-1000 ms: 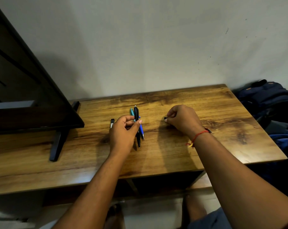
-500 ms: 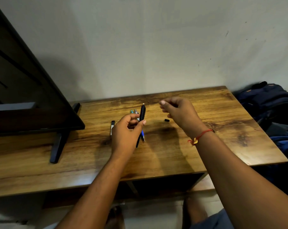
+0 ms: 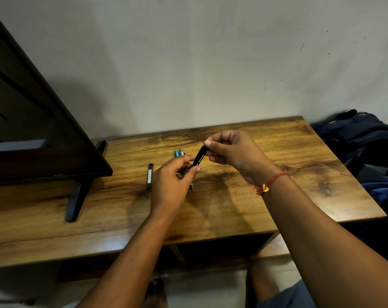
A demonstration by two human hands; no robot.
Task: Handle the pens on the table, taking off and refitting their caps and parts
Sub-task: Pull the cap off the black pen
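Black pen [image 3: 199, 157] is pinched at its top by the right hand [image 3: 231, 154], lower down by the left hand [image 3: 172, 185], above the bench [image 3: 277, 196].

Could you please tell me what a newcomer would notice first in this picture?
Both hands meet above the middle of the wooden table: the left hand holds a black pen by its lower part while the right hand pinches its upper end. A dark screen on a stand looms at the left, and a blue backpack lies beyond the table's right edge.

monitor stand [image 3: 77, 196] blocking left, backpack [image 3: 355, 134] right
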